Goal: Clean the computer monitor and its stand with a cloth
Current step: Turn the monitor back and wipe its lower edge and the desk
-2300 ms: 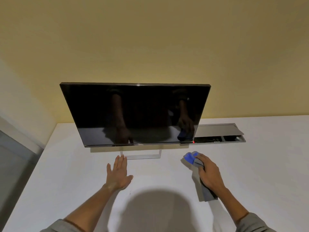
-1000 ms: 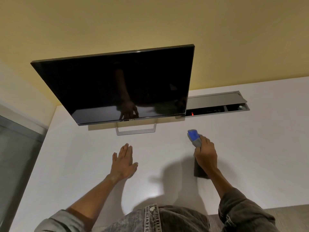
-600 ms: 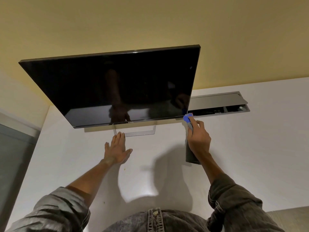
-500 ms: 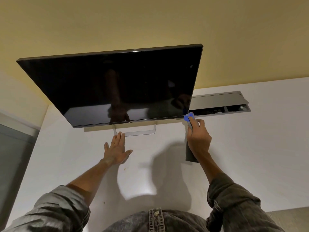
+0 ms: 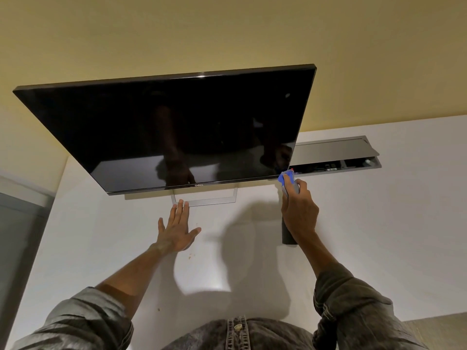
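Observation:
A black monitor [image 5: 177, 127] with a dark, switched-off screen stands on a silver frame stand [image 5: 204, 199] on the white desk [image 5: 379, 236]. My right hand [image 5: 299, 213] is shut on a grey-and-blue cloth [image 5: 286, 179]. The cloth's blue tip touches the monitor's lower right corner, and its grey tail hangs down below my wrist. My left hand [image 5: 177, 229] lies flat on the desk with fingers spread, its fingertips just in front of the stand's left foot.
A grey cable tray with its lid raised [image 5: 336, 157] is set into the desk behind and right of the monitor, with sockets and a red light inside. A yellow wall [image 5: 227, 34] rises behind. The desk's left edge [image 5: 50, 210] borders a grey surface.
My right hand has risen with the cloth from the desk up to the monitor's lower right corner. My left hand slid forward to the stand. The camera has come closer.

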A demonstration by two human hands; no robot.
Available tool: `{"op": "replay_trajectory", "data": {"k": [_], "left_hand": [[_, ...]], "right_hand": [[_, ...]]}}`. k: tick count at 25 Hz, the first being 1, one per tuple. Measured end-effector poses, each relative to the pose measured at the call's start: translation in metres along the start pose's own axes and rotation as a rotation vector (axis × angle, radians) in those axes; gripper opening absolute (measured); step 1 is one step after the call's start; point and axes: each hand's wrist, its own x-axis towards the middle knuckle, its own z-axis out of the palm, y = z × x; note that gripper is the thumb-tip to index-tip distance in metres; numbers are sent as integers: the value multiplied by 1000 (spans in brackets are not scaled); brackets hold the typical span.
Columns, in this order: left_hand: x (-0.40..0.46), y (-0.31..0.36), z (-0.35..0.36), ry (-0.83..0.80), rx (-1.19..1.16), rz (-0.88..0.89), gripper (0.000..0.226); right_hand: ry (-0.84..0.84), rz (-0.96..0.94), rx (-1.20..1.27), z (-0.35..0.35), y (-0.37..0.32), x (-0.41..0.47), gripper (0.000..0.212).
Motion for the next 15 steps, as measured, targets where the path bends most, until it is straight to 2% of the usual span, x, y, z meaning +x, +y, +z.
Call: {"op": "replay_trajectory", "data": {"k": [4,10,12,15], "left_hand": [[0,-2,0,-10,-7,7,87],[2,-4,1,-16,-25,9,87],[3,-4,3,-17,-26,12,87],[5,-6,4,-19,-24,10,87]], "right_hand": [[-74,17,-21,3,-6,0,45],[-126,10,-18,-2,0,3,38],[-146,15,38,-1,3,5,45],[-208,133,227,1,-5,6,49]]}}
